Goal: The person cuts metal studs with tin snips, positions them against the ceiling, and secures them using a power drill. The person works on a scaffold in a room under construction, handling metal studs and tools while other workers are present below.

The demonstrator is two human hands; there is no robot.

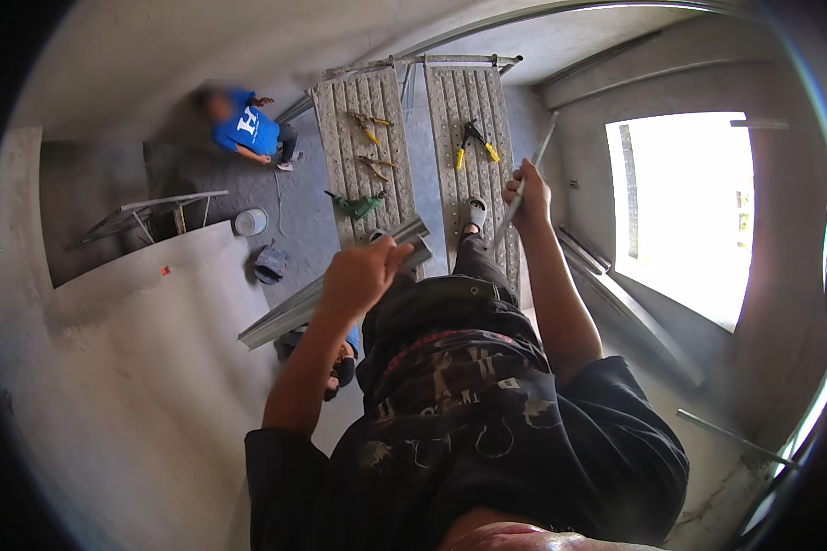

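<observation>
My left hand [363, 277] is closed around a grey metal channel [289, 312], which slants from the lower left up to the planks. My right hand [529, 196] grips a thin metal strip [544, 142] that points up and away. I stand on two perforated metal scaffold planks [340, 101], one foot on the right plank. On the left plank lie yellow-handled snips [369, 126], pliers [376, 168] and a green power drill [355, 205]. A black hand tool with yellow handles [475, 144] rests on the right plank. None of these tools touches my hands.
Below at left, a person in a blue shirt [250, 127] is on the floor near a white bucket [251, 221] and a dark bag [269, 264]. Another person [345, 367] shows partly beneath my left arm. Metal profiles [634, 312] lean by the bright window opening [685, 211].
</observation>
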